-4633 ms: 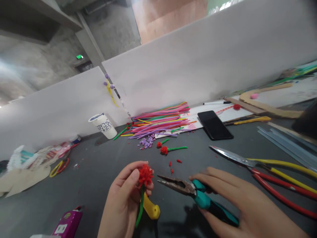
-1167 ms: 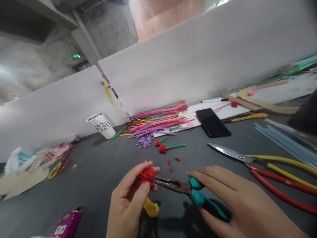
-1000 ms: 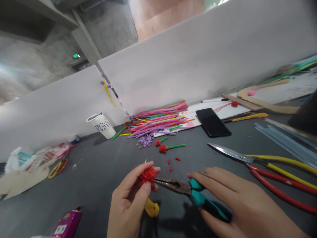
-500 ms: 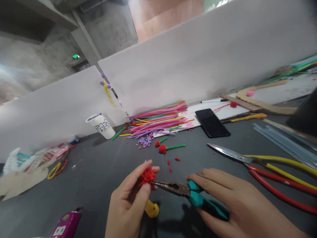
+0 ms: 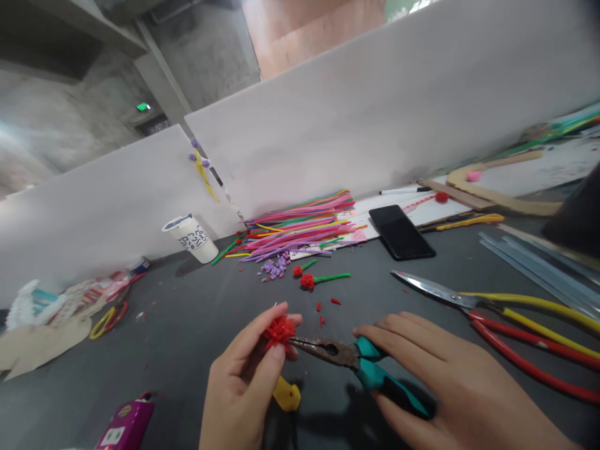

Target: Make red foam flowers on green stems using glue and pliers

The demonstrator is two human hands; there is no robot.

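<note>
Between the thumb and fingers of my left hand (image 5: 246, 381) is a spiky red flower head (image 5: 280, 333). My right hand (image 5: 435, 375) grips the teal-and-black handles of a pair of needle-nose pliers (image 5: 330, 351). The rusty jaw tips reach the right side of the flower head; I cannot tell what exactly they pinch. Below my left hand a yellow tool handle (image 5: 287, 395) with a dark cord shows in part. Small red bits (image 5: 321, 320) lie on the table beyond the pliers, along with two red flowers on green stems (image 5: 308, 281).
Large red-and-yellow-handled scissors (image 5: 457, 297) lie at right, near a phone (image 5: 402, 232). Behind are bundled colourful stems (image 5: 304, 228), purple bits (image 5: 275, 267) and a white cup (image 5: 191, 238). A purple box (image 5: 126, 425) sits at lower left; small scissors (image 5: 107, 320) lie farther back.
The plier tips have shifted very slightly up and left at the flower head, which has turned a little. My right hand has moved slightly; the rest stays put.
</note>
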